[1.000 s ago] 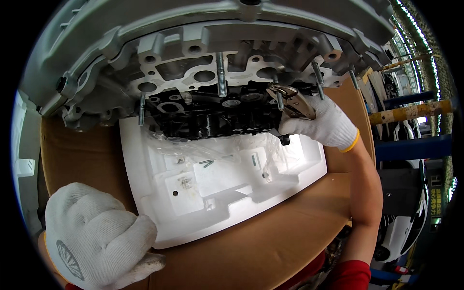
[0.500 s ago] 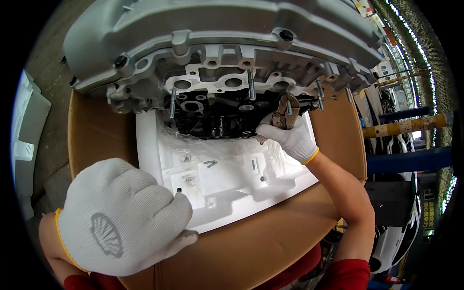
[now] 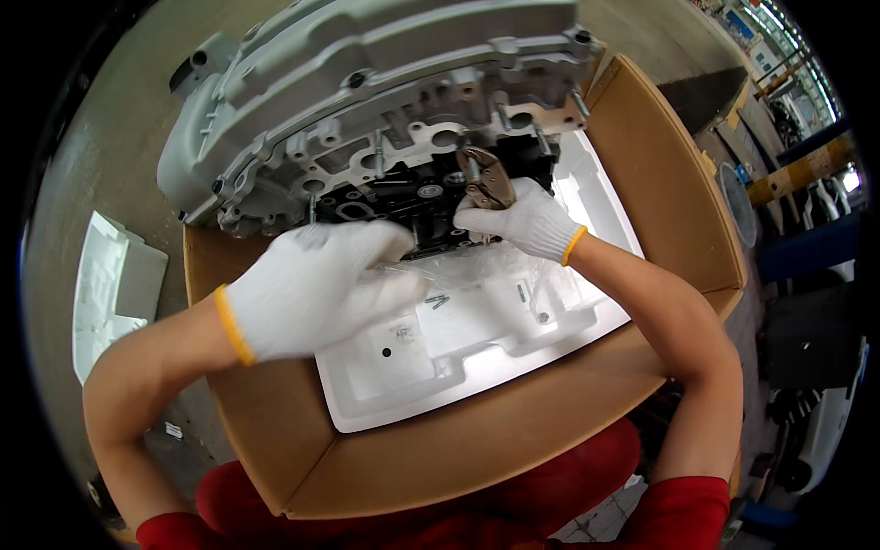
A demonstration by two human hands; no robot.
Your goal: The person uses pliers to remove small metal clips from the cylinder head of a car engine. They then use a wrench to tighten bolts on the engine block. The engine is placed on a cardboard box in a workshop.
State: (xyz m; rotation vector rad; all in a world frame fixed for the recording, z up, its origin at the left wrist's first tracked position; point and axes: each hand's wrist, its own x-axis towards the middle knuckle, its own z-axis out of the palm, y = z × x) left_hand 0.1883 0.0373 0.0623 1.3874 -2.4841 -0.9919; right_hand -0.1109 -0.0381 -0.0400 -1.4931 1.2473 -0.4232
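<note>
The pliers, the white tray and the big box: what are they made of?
Pliers: probably metal, with a dull brownish sheen. White tray: likely moulded foam, smooth and matte, with shaped hollows. Big box: looks like cardboard, matte brown, with folded corners.

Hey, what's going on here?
A person's gloved right hand grips locking pliers at a metal stud on a large engine; whether the pliers are clamped on it, I can't tell. The gloved left hand, somewhat blurred, is in front of the engine with no tool visible. White molded foam lies in the open cardboard box, with small metal pieces on it.
</note>
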